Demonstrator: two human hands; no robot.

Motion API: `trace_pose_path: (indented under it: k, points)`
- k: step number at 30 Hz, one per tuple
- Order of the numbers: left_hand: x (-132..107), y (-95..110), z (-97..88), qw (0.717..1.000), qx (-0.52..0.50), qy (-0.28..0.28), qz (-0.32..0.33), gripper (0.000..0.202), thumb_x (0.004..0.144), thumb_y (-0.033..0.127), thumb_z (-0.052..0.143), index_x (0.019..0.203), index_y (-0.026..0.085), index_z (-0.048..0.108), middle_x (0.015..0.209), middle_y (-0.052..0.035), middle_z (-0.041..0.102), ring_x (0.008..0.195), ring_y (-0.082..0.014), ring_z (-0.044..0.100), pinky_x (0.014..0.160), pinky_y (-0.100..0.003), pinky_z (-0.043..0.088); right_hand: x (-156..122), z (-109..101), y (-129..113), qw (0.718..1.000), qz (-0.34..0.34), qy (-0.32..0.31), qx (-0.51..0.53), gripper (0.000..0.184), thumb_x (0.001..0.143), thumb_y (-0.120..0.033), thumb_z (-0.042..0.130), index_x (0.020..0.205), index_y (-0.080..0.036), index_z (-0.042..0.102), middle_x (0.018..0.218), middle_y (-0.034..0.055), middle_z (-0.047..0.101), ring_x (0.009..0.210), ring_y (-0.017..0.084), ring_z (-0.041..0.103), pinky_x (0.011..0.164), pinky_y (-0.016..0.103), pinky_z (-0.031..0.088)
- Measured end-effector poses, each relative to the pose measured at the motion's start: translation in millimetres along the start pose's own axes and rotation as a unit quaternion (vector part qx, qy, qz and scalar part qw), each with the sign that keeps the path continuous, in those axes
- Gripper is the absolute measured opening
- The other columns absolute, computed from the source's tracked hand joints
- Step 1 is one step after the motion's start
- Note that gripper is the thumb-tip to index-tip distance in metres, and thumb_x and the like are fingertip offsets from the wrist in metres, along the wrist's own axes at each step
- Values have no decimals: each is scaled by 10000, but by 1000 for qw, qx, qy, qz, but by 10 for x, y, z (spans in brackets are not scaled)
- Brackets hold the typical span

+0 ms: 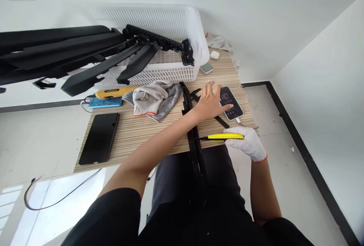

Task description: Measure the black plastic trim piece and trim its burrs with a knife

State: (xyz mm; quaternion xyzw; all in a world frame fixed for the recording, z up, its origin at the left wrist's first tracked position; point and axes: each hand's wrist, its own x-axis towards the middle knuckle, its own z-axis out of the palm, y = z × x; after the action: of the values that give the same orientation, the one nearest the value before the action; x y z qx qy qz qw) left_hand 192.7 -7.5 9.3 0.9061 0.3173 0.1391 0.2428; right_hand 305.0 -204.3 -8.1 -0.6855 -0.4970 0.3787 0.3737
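Observation:
My left hand (pixel 211 103) is bare and open, its fingers spread at the edge of a lit phone (pixel 231 103) with a white cable plugged in. The thumb lies over the screen; whether it touches the glass I cannot tell. My right hand (pixel 247 143), in a white knit glove with an orange cuff, is closed around a yellow ribbed-handled tool (pixel 226 136) with a thin dark tip. That tip points left at a long black plastic part (pixel 195 145), which runs from the table over my lap. My left forearm crosses above the part. Dark strips (pixel 222 121) lie beside it.
A white plastic basket (pixel 196 58) stands at the back, with long black plastic parts (pixel 98 67) jutting out left. Gloves and a grey cloth (pixel 153 100), a yellow tool (pixel 113 92), a blue item (pixel 105 102) and a large dark phone (pixel 99 138) lie on the wood-grain table (pixel 136 139).

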Motion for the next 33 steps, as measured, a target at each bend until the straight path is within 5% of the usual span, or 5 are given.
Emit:
trace_pose_path:
  k: [4,7,14,22,33]
  points:
    - [271,-110,190,999,29,38,-10,580,935,308,652,1424,107,414,1604,-294,280,1538,-469,226,1215,-663,243,-7,0,-16,1000,2,-5,12,433,693,-404,887,1087,-236,822,988,56,806,793,217,765,765,326,627]
    - [140,-231,48,992,16,125,28,461,961,150,506,1412,127,415,1537,-257,374,1489,-401,337,1201,-629,286,-7,2,-25,1000,-10,1,14,418,688,-400,890,1068,-240,826,1003,61,808,854,236,771,826,350,623]
    - [-885,-362,-498,989,-22,120,78,322,1036,265,468,1350,189,466,1399,-154,544,1354,-280,487,1172,-517,388,0,2,2,1000,-10,-7,-5,432,668,-411,908,1067,-263,829,1025,62,807,911,258,771,884,394,624]
    - [-1732,-668,-322,994,-42,95,22,238,1043,305,507,1254,215,570,1375,-128,574,1362,-274,518,1155,-502,434,-80,7,1,999,-10,-39,6,406,709,-433,880,1064,-247,823,961,58,808,828,236,777,758,356,658]
    - [-1743,-669,-242,988,-74,136,-4,233,1039,311,520,1237,221,603,1289,-102,641,1299,-249,578,1132,-478,469,-12,55,-141,999,50,-14,-5,398,715,-396,869,1079,-242,820,948,46,810,781,207,769,745,328,649]
